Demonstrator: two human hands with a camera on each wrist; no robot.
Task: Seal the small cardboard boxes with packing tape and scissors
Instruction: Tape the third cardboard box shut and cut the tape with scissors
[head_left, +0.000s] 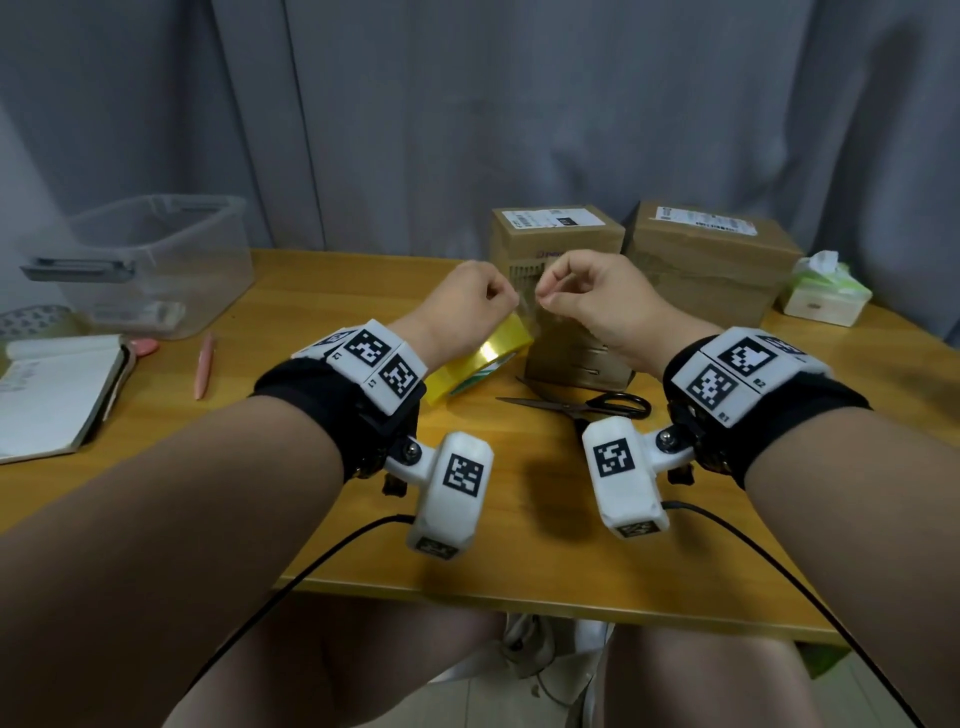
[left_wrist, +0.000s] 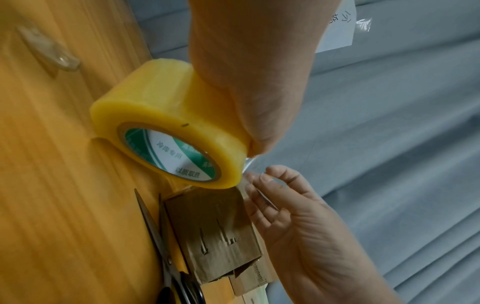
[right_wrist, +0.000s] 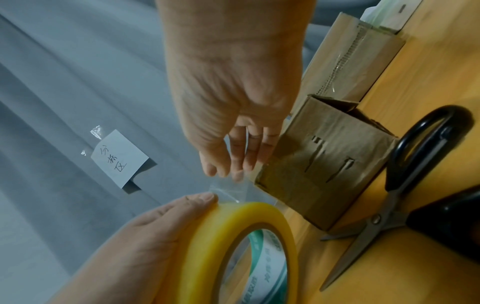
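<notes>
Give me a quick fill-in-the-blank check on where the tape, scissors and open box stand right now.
1. The left hand holds the yellow ____ roll.
2. The right hand pinches the free clear strip pulled from the ____.
3. The scissors lie on the table with blades ____, in neither hand.
4. The small box beside the scissors has its end flaps ____.

Missing words: tape; roll; open; open
</notes>
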